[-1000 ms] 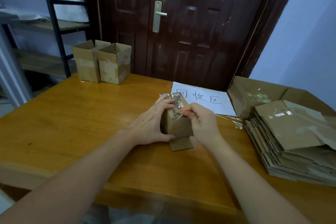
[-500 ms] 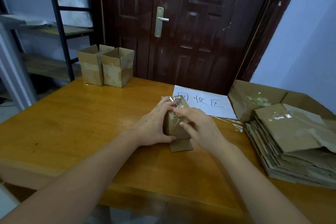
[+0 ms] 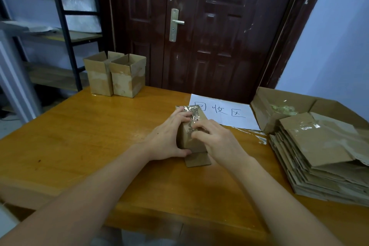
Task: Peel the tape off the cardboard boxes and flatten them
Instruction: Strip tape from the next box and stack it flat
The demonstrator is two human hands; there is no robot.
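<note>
Gripping taped box [image 3: 191, 142], left hand [image 3: 165, 142]; right hand [image 3: 217, 142] fingertips picking tape [image 3: 192, 115]

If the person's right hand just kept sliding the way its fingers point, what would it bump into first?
Probably the left hand: the right hand points left across the small taped brown cardboard box, whose far side the left hand grips. Depth is hard to judge.

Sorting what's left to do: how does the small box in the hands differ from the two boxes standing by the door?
The small brown cardboard box in the hands lies on its side, crinkled clear tape across its top; the two open brown cardboard boxes stand upright, flaps raised. The left hand and right hand grip the first; the pair sits untouched. All are unflattened.
</note>
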